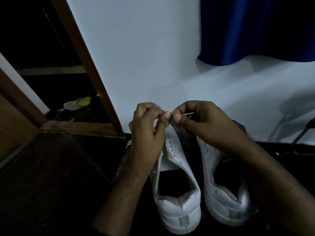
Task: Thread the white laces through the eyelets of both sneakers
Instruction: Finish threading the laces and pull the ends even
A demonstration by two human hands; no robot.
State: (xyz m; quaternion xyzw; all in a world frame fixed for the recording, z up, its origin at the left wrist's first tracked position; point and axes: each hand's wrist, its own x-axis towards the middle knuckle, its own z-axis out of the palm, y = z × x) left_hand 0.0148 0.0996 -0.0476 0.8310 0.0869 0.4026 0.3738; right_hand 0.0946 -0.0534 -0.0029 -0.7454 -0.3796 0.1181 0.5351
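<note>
Both hands (172, 120) pinching a white lace (185, 114) above the unlaced left sneaker (175, 181)

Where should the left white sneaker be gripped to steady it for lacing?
Probably the heel collar of the left white sneaker, taken from above and behind. Its heel faces the person, its opening gapes upward, and that keeps the empty eyelets clear. Both the left hand and right hand are pinching the lace tip.

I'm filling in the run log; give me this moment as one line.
left hand: pinches lace tip | right hand: pinches lace tip | left sneaker: eyelets empty | right sneaker: on floor
</note>
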